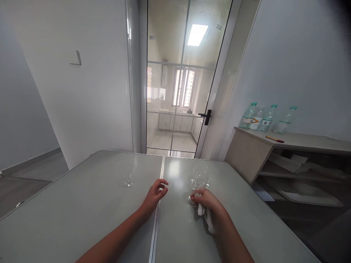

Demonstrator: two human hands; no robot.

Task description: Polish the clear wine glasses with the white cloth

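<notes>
My right hand (210,201) is closed at a clear stemmed wine glass (191,201), with its fingers by the stem just above the round foot. A white cloth (210,223) is bunched in the same hand and hangs below the palm. More clear wine glasses stand just beyond it, one wine glass (207,185) at the right. My left hand (156,192) hovers over the seam of the table, fingers curved and apart, with nothing in it. Off to its left, a lone wine glass (128,184) stands on the tabletop; its thin bowl is hard to make out.
The grey table (82,204) has a metal strip (154,233) down its middle. Beyond its far edge is a glass door (175,142) with a black handle (207,117). A shelf unit (252,149) on the right carries several plastic bottles (266,120) and a yellow-and-red stick (274,138).
</notes>
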